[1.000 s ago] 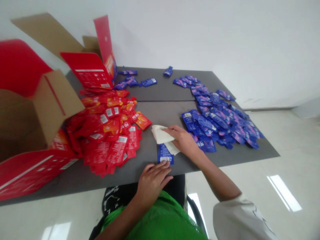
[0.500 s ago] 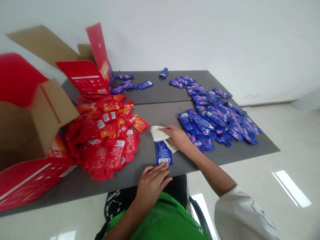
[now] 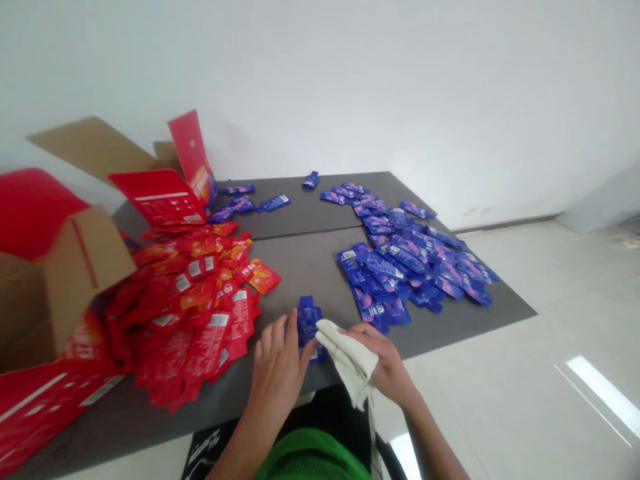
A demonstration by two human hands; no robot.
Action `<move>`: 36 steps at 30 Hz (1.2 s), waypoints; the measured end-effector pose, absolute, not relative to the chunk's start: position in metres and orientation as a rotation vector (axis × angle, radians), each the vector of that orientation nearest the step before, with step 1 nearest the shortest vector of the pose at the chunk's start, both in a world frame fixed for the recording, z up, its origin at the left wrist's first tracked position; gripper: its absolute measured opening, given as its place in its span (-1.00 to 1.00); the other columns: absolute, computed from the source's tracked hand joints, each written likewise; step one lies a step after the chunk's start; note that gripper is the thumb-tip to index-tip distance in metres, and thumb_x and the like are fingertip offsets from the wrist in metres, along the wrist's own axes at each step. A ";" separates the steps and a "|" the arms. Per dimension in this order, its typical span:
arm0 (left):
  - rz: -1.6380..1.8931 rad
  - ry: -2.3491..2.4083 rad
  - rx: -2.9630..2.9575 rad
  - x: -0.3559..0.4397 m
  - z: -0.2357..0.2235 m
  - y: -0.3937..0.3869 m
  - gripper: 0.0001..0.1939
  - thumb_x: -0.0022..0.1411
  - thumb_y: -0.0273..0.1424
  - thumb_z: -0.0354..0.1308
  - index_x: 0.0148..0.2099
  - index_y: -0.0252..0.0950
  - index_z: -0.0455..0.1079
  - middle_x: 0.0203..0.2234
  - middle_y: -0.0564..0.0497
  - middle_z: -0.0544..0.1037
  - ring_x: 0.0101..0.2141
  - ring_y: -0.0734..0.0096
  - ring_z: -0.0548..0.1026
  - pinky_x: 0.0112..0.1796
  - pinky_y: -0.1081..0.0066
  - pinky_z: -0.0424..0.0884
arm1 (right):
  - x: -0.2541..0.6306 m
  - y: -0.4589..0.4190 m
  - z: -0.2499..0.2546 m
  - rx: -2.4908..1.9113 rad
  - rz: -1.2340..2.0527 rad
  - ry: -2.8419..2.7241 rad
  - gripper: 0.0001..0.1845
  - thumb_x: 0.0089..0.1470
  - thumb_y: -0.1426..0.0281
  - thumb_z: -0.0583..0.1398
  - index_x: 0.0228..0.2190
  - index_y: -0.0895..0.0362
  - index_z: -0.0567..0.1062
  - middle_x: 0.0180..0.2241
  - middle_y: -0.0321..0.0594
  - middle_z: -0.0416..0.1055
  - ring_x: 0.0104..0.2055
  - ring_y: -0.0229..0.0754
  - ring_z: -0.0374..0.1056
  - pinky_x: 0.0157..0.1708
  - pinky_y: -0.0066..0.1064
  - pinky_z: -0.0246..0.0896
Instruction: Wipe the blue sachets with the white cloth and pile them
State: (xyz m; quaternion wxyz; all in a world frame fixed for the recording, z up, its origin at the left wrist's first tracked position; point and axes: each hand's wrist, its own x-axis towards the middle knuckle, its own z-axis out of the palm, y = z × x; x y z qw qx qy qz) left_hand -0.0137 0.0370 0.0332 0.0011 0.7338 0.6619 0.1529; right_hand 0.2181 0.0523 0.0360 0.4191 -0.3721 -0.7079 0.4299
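A blue spouted pouch point(image 3: 309, 323) lies on the grey table in front of me, its spout pointing away. My left hand point(image 3: 277, 363) is at the pouch's left edge, index finger along the side and thumb over its lower part. My right hand point(image 3: 383, 360) grips a folded off-white cloth point(image 3: 347, 360), which hangs over the table's front edge and covers the pouch's lower right. A heap of similar blue pouches point(image 3: 410, 257) spreads to the right, apart from my hand. Red pouches point(image 3: 195, 320) are piled on the left.
An open red cardboard box point(image 3: 90, 267) stands at the left with its flaps spread. A few blue pouches point(image 3: 274, 203) lie at the back of the grey table point(image 3: 295, 260). A white wall point(image 3: 320, 87) rises behind it.
My right hand has drawn the cloth off the pouch's upper part, toward me. My left hand has moved from the pouch's bottom end to its left side. The camera view has shifted.
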 end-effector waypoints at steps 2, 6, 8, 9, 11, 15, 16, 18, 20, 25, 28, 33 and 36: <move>0.307 2.100 2.294 -0.009 0.035 0.044 -0.39 0.37 -0.24 0.24 0.35 -0.42 0.29 0.10 -0.30 0.50 0.02 -0.08 0.48 -0.06 0.07 0.44 | 0.223 0.052 0.034 -0.913 1.172 -1.751 -0.71 0.30 0.39 0.25 0.03 0.02 0.63 -0.15 -0.11 0.52 -0.13 -0.13 0.47 -0.14 -0.37 0.35; 0.114 2.100 2.204 -0.006 0.038 0.056 -0.35 0.33 -0.32 0.27 0.39 -0.37 0.23 0.01 -0.26 0.54 -0.01 -0.03 0.52 -0.03 0.08 0.42 | 0.228 0.057 0.037 -0.858 1.302 -1.750 -0.76 0.32 0.31 0.25 -0.07 0.11 0.67 -0.17 -0.08 0.52 -0.18 -0.15 0.46 -0.17 -0.37 0.34; 0.143 2.019 2.107 -0.008 0.035 0.063 -0.29 0.33 -0.31 0.26 0.43 -0.35 0.14 0.03 -0.27 0.56 0.04 -0.04 0.54 0.02 0.09 0.40 | 0.231 0.059 0.039 -0.807 1.355 -1.769 -0.76 0.32 0.29 0.25 -0.13 0.13 0.68 -0.20 -0.07 0.52 -0.20 -0.15 0.46 -0.18 -0.38 0.34; 0.183 1.961 2.040 -0.010 0.033 0.066 -0.26 0.34 -0.30 0.26 0.45 -0.35 0.09 0.07 -0.28 0.56 0.07 -0.02 0.54 0.03 0.12 0.40 | 0.232 0.060 0.039 -0.785 1.379 -1.781 -0.76 0.32 0.29 0.25 -0.14 0.14 0.68 -0.21 -0.07 0.52 -0.20 -0.16 0.46 -0.18 -0.38 0.34; 0.275 1.863 1.883 -0.012 0.029 0.073 -0.25 0.34 -0.26 0.25 0.45 -0.33 0.07 0.12 -0.28 0.55 0.11 0.03 0.55 0.05 0.20 0.41 | 0.236 0.061 0.039 -0.741 1.428 -1.802 -0.75 0.30 0.28 0.27 -0.15 0.16 0.69 -0.23 -0.07 0.52 -0.21 -0.16 0.46 -0.20 -0.40 0.34; 0.421 1.888 1.712 -0.012 0.038 0.089 -0.35 0.34 -0.28 0.23 0.38 -0.29 0.18 -0.03 -0.18 0.64 0.01 0.11 0.62 -0.05 0.31 0.47 | 0.244 0.062 0.032 -0.562 1.580 -1.795 -0.72 0.27 0.27 0.30 -0.11 0.17 0.71 -0.25 -0.04 0.54 -0.24 -0.18 0.49 -0.21 -0.41 0.37; 0.460 1.895 1.733 -0.011 0.044 0.093 -0.38 0.33 -0.28 0.23 0.36 -0.28 0.21 -0.11 -0.13 0.66 -0.06 0.13 0.65 -0.10 0.32 0.48 | 0.246 0.063 0.031 -0.517 1.623 -1.786 -0.71 0.26 0.26 0.31 -0.10 0.17 0.71 -0.25 -0.04 0.55 -0.25 -0.19 0.49 -0.22 -0.42 0.37; 0.553 1.881 1.823 -0.006 0.059 0.105 -0.49 0.32 -0.28 0.25 0.26 -0.24 0.32 -0.23 -0.04 0.66 -0.19 0.18 0.66 -0.19 0.34 0.48 | 0.249 0.064 0.028 -0.451 1.684 -1.785 -0.68 0.26 0.24 0.31 -0.10 0.19 0.72 -0.25 -0.02 0.56 -0.26 -0.20 0.49 -0.23 -0.44 0.38; 0.675 1.837 1.940 0.003 0.076 0.120 -0.66 0.31 -0.27 0.27 0.10 -0.20 0.43 -0.28 0.00 0.66 -0.24 0.22 0.65 -0.23 0.36 0.46 | 0.250 0.065 0.027 -0.407 1.717 -1.795 -0.65 0.27 0.21 0.30 -0.10 0.21 0.71 -0.25 0.00 0.56 -0.26 -0.21 0.49 -0.22 -0.44 0.38; 0.990 1.509 2.391 0.045 0.121 0.171 -0.84 0.43 -0.27 0.19 -0.21 -0.20 0.51 -0.27 0.01 0.66 -0.22 0.30 0.60 -0.15 0.34 0.41 | 0.251 0.066 0.026 -0.358 1.752 -1.794 -0.57 0.29 0.14 0.27 -0.08 0.24 0.71 -0.24 0.04 0.57 -0.25 -0.19 0.49 -0.20 -0.43 0.40; 1.136 1.259 2.618 0.082 0.133 0.201 -0.83 0.48 -0.36 0.12 -0.15 -0.21 0.53 -0.19 0.02 0.68 -0.15 0.35 0.59 -0.08 0.32 0.37 | 0.251 0.066 0.023 -0.339 1.741 -1.796 -0.55 0.27 0.12 0.28 -0.10 0.26 0.71 -0.25 0.04 0.58 -0.27 -0.19 0.50 -0.22 -0.44 0.40; 0.905 0.957 2.875 0.138 0.112 0.232 -0.76 0.52 -0.46 0.02 0.08 -0.24 0.49 0.08 -0.02 0.62 0.13 0.35 0.49 0.09 0.27 0.28 | 0.250 0.066 0.018 -0.337 1.719 -1.841 -0.49 0.26 0.06 0.27 -0.13 0.27 0.72 -0.27 0.04 0.58 -0.29 -0.20 0.49 -0.25 -0.44 0.40; 0.627 0.916 2.913 0.156 0.089 0.237 -0.77 0.51 -0.46 0.03 0.02 -0.25 0.52 0.02 -0.04 0.64 0.13 0.32 0.50 0.08 0.26 0.28 | 0.251 0.066 0.020 -0.357 1.702 -1.855 -0.47 0.25 0.03 0.26 -0.13 0.26 0.72 -0.28 0.02 0.58 -0.31 -0.20 0.48 -0.27 -0.45 0.40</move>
